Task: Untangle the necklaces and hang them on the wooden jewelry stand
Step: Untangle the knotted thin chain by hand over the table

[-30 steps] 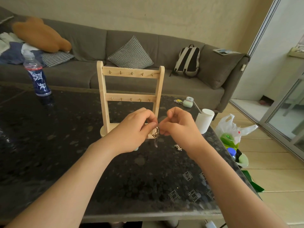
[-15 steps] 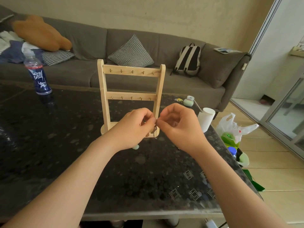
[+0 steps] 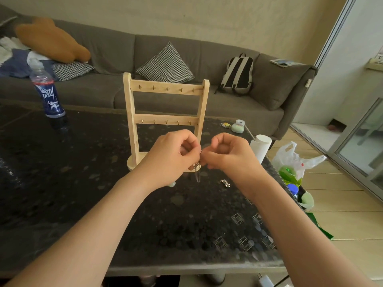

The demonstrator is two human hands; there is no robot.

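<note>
A wooden jewelry stand (image 3: 165,91) with two rails of small hooks stands upright on the dark table (image 3: 62,172); its hooks are bare. Just in front of its base, my left hand (image 3: 172,156) and my right hand (image 3: 230,154) meet fingertip to fingertip, both pinching a tangled silver necklace (image 3: 196,168). A thin loop of chain hangs down from the knot between them. A second small silver chain (image 3: 225,182) lies in a heap on the table to the right of my hands. A pale green bead (image 3: 172,184) peeks out under my left wrist.
A blue-labelled water bottle (image 3: 48,94) stands at the table's far left. A white paper cup (image 3: 260,147) and a green case (image 3: 238,126) sit near the right edge. A grey sofa (image 3: 207,104) runs behind; bags (image 3: 294,162) lie on the floor at right.
Both hands have stayed together at the knot, working it with small finger movements. A loop of chain now hangs lower below them. The chain heap on the table shows again.
</note>
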